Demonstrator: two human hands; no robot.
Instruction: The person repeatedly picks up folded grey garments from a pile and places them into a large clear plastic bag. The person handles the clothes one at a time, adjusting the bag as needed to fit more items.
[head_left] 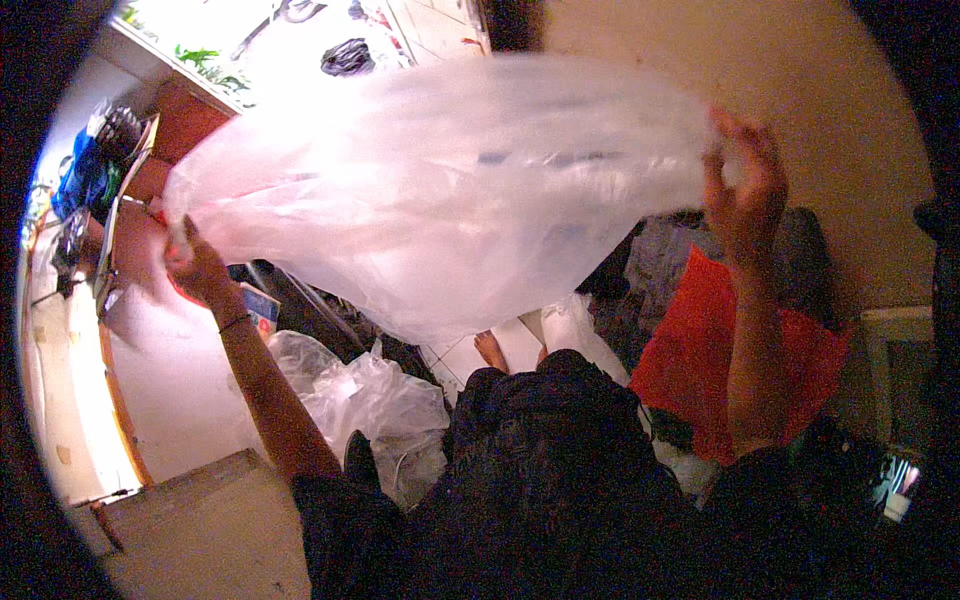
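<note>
A large translucent white plastic bag (450,190) is stretched wide in the air in front of me, billowing and sagging toward my lap. My left hand (198,265) pinches its left corner, with a thin dark band around that wrist. At the opposite end, my right hand (745,185) is raised and grips the bag's right edge between thumb and fingers; the fingers are slightly blurred. Both arms are spread apart. The bag hides much of what lies behind it.
Crumpled clear plastic (365,410) lies by my left side. On my right are red sheet material (700,350) and a grey cloth-like pile (660,260). Bare feet (490,350) rest on white floor tiles. A shelf with dark and blue items (85,180) stands left, beside a bright doorway.
</note>
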